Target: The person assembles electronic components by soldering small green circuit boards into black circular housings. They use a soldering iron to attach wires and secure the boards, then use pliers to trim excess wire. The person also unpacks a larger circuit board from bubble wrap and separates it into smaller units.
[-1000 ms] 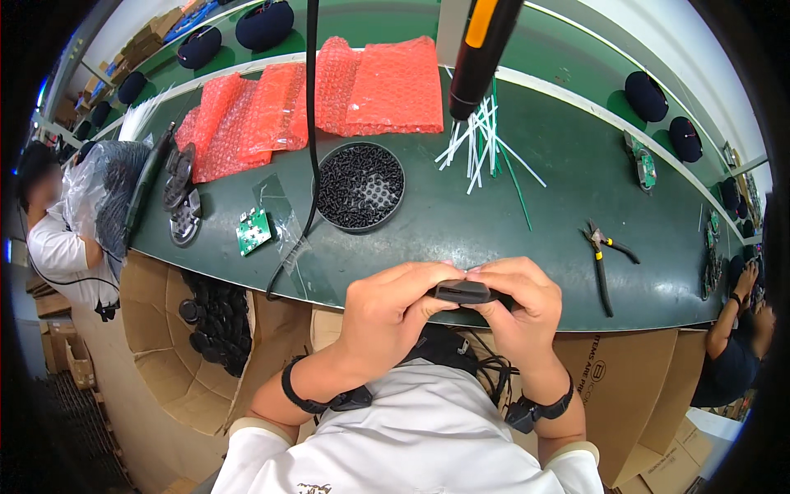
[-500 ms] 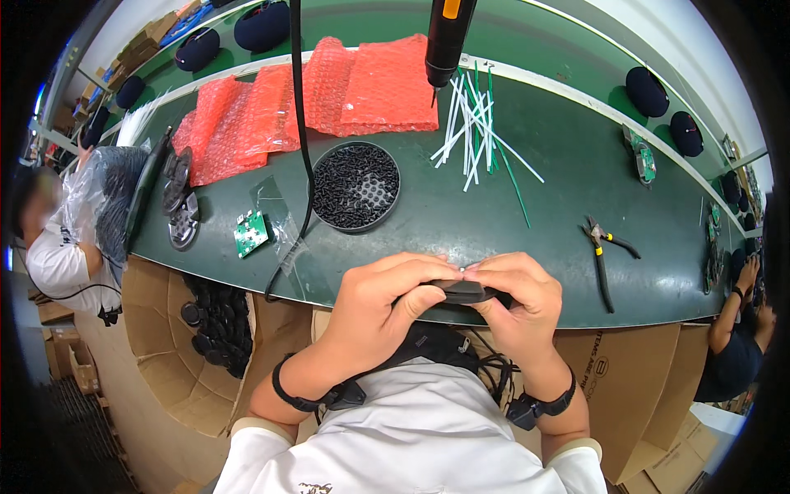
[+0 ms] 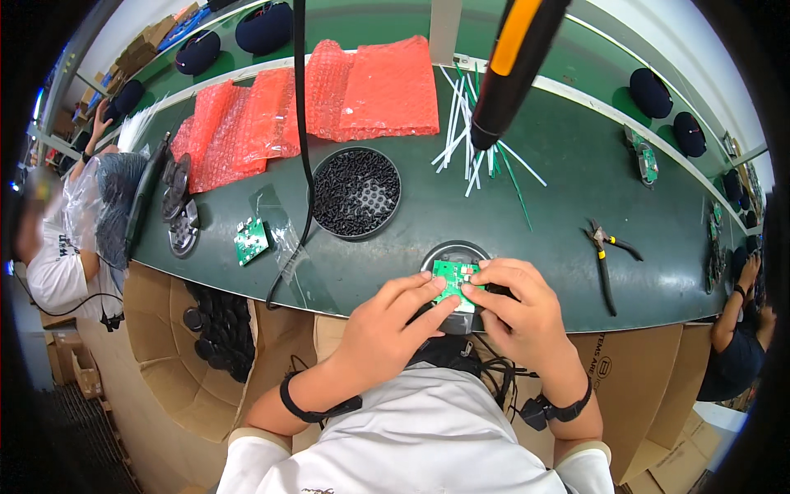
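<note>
A green circuit board (image 3: 445, 269) lies over a round black housing (image 3: 451, 249) at the front edge of the bench. My left hand (image 3: 393, 319) has its fingertips pressed on the board's left and front side. From the right, my right hand (image 3: 524, 311) grips the board's right edge with bent fingers, thumb in front. Part of the housing is hidden under the board and hands. Above and beyond my hands hangs a black-and-orange electric screwdriver (image 3: 512, 70).
A round tray of black screws (image 3: 355, 233) stands left of centre, near another green board (image 3: 251, 240). Red bubble wrap (image 3: 387, 86), white and green strips (image 3: 469, 140) and pliers (image 3: 603, 263) lie on the bench. A black cable (image 3: 301, 107) runs down past the tray. People sit at both sides.
The black part held between both hands is now down at the bench edge as an open round housing, with a green board on it. The screwdriver has swung right and closer.
</note>
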Demonstrator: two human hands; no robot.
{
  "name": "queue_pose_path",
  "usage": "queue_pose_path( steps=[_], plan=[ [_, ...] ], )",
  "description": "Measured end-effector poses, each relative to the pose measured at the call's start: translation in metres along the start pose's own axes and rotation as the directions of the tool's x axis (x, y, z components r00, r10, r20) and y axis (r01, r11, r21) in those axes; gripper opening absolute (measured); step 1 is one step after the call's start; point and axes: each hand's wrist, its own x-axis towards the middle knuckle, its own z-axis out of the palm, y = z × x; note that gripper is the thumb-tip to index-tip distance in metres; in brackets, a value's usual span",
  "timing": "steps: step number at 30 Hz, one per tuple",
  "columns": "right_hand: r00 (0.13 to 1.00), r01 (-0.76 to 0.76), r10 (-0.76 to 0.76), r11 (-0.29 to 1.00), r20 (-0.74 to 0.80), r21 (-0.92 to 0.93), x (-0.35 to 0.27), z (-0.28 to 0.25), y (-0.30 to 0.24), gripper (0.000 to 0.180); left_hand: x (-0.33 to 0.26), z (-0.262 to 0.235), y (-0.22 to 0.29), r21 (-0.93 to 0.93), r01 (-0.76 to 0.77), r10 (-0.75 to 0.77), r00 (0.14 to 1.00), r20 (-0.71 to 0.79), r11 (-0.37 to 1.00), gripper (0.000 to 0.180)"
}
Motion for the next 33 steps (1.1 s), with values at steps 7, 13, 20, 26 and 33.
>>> queue_pose_path(
  steps=[7, 13, 20, 26, 33],
  plan=[
    [0.982, -0.189, 0.188, 0.978, 0.018, 0.084, 0.007, -0.002, -0.005, 0.040, 0.000, 0.005, 0.000, 0.012, -0.008, 0.008, 1.000, -0.023, 1.000, 0.056],
    [0.982, -0.187, 0.187, 0.981, 0.009, 0.047, 0.008, 0.003, -0.002, 0.042, 0.001, 0.001, 0.004, -0.036, 0.040, -0.040, 0.999, -0.015, 0.999, 0.050],
    [0.944, -0.330, 0.328, 0.931, 0.039, 0.156, 0.039, -0.019, -0.002, 0.039, 0.021, -0.034, -0.013, -0.084, 0.204, -0.212, 0.973, -0.090, 0.975, 0.019],
    [0.907, -0.174, 0.320, 0.877, -0.274, 0.448, 0.133, -0.017, 0.044, 0.075, 0.077, -0.048, -0.069, 0.125, 0.311, -0.289, 0.943, -0.164, 0.942, 0.012],
    [0.920, -0.120, 0.335, 0.734, -0.204, 0.668, 0.198, -0.007, 0.039, 0.064, 0.083, -0.037, -0.079, 0.211, 0.368, -0.367, 0.929, -0.045, 0.906, 0.009]
  ],
)
